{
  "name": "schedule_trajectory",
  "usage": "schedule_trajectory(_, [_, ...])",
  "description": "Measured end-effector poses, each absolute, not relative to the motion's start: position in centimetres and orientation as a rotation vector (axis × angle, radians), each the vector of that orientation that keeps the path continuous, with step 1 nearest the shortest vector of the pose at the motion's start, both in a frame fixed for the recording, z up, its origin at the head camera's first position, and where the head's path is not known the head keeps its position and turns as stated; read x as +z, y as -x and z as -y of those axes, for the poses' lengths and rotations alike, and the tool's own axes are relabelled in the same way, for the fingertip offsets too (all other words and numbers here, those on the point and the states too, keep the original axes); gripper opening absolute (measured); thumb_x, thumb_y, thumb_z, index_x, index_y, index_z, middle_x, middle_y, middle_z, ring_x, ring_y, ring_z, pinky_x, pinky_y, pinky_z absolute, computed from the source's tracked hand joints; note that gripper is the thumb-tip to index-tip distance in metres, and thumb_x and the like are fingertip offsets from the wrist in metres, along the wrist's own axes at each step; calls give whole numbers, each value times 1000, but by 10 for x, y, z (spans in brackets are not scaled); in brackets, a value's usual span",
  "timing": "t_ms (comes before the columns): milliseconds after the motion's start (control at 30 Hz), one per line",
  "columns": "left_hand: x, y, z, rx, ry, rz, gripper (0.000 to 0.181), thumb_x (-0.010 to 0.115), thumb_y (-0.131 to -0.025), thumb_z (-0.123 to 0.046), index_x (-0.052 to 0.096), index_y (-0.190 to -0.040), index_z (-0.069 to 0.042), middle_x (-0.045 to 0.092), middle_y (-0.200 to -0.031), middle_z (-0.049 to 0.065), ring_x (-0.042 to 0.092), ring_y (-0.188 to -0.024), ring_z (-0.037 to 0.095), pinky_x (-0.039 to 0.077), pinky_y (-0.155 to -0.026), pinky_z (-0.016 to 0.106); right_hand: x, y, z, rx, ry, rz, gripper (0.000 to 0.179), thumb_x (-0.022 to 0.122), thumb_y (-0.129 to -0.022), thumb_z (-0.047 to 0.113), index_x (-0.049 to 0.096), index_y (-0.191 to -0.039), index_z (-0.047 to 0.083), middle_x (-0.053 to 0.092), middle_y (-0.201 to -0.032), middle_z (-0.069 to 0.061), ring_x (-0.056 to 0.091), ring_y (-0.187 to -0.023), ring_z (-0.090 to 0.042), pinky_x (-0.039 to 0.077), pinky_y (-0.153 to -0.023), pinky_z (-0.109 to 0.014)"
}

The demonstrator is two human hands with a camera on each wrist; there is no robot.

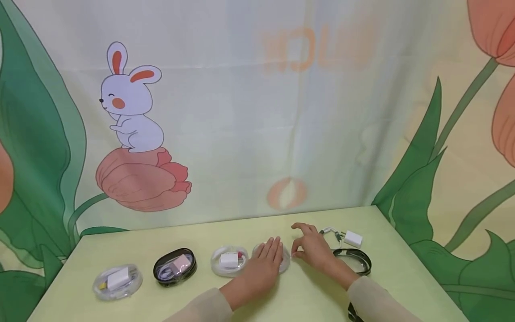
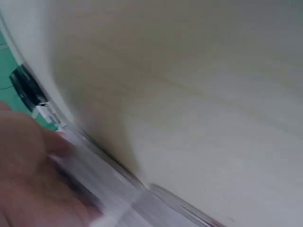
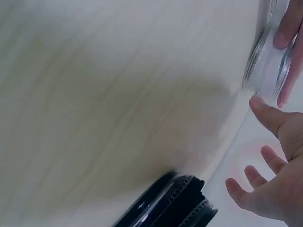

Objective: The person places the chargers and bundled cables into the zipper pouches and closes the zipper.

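Note:
My left hand (image 1: 259, 270) lies with straight fingers across the top of a clear oval case (image 1: 285, 260), covering most of it. To the right is my right hand (image 1: 315, 250), its fingers spread and bent with nothing between them. In the right wrist view, the right thumb reaches right up to the edge of the clear case (image 3: 267, 66). Beyond the right hand lie a white charger plug (image 1: 353, 239) and a white cable (image 1: 332, 230). Partly behind the right wrist is a black-rimmed oval case (image 1: 364, 258).
Left of the hands stand a clear case with a white plug (image 1: 229, 260), a black-rimmed case with a pink plug (image 1: 179, 264) and another clear case (image 1: 118, 282). A black item (image 1: 353, 313) shows below the right sleeve. A printed curtain (image 1: 225, 134) hangs behind the table.

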State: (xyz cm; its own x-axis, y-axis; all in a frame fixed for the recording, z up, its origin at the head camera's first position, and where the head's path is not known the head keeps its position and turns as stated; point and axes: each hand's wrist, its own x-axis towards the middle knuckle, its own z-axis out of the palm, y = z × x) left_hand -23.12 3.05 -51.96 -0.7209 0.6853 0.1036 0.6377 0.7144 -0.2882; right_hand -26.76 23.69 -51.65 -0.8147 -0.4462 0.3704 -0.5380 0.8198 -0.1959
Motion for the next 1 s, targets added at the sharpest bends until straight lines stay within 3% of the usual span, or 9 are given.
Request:
schedule_trajectory(233, [-513, 230, -41, 246, 848, 2812, 64, 51, -105, -37, 42, -149, 8, 39, -157, 24, 38, -146, 34, 38, -114, 45, -514, 258, -232, 490, -856, 2704, 13, 89, -74, 19, 77, -73, 21, 56, -137, -13, 55, -117, -42, 53, -78, -56])
schedule_trajectory(500, [-521, 223, -41, 434, 1011, 2620, 45, 46, -107, -20, 49, -147, 1, 46, -154, 17, 43, -144, 30, 42, -112, 37, -511, 263, -240, 349, -729, 2699, 12, 89, -73, 22, 77, -74, 25, 57, -138, -10, 55, -121, -41, 54, -77, -56])
schedule_trajectory(833, [-514, 235, -21, 395, 1208, 2657, 50, 48, -107, -20, 42, -153, -2, 38, -161, 14, 34, -149, 31, 35, -117, 41, -516, 263, -234, 393, -766, 2723, 13, 88, -76, 21, 76, -75, 24, 59, -134, -11, 55, -117, -42, 53, -78, -59])
schedule_trajectory(1000, [-501, 236, -22, 145, 1107, 2869, 66, 58, -102, -30, 35, -154, 3, 31, -161, 23, 31, -149, 39, 33, -118, 46, -515, 256, -230, 463, -831, 2747, 11, 86, -79, 21, 76, -77, 23, 61, -131, -14, 57, -114, -43, 53, -79, -57])
